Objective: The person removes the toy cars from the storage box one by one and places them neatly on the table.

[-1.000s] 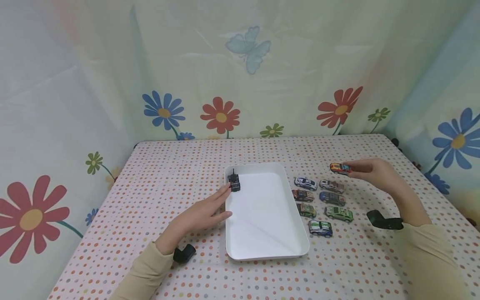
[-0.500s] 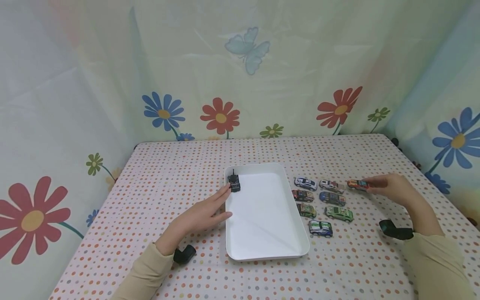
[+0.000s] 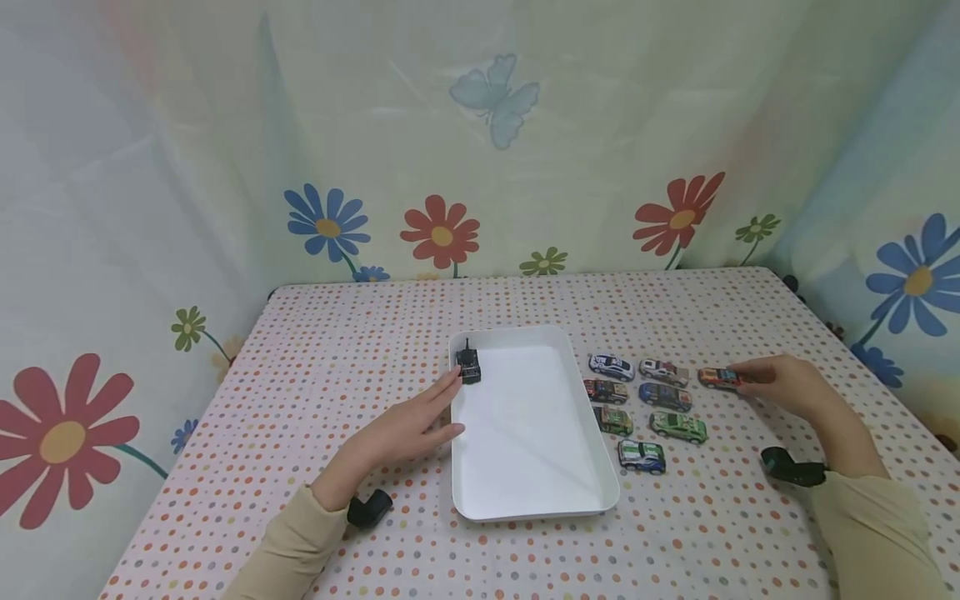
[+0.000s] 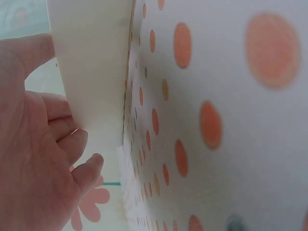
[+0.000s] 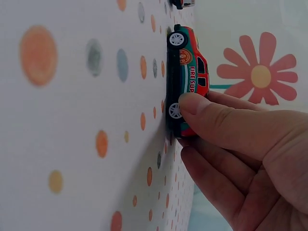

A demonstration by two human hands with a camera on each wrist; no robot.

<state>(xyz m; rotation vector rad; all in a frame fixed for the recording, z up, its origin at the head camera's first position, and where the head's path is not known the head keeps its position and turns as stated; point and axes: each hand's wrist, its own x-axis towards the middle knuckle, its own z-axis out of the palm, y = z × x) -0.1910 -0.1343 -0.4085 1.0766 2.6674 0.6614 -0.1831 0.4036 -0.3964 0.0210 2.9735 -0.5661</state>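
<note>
My right hand (image 3: 787, 383) pinches a red toy car (image 3: 720, 378) between thumb and fingers. In the right wrist view the car (image 5: 185, 82) has teal sides, white wheels and "FIRE SUP" lettering, and its wheels are right at the cloth. My left hand (image 3: 405, 425) rests at the left rim of a white tray (image 3: 536, 507), its fingers fairly straight. The left wrist view shows the fingertips (image 4: 79, 139) along the tray's outer wall (image 4: 96, 72). A small black toy tank (image 3: 468, 367) sits inside the tray, at the far left corner beside my fingertips.
Several toy cars stand in rows right of the tray, among them a white-and-blue one (image 3: 611, 367), a blue one (image 3: 665, 397) and a light green one (image 3: 678, 427). A dotted cloth (image 3: 360, 333) covers the table; a flowered curtain (image 3: 600, 167) hangs behind.
My right hand has moved right and down with the red car, from in the air to the table at the end of the back row. The left hand and tray have not moved.
</note>
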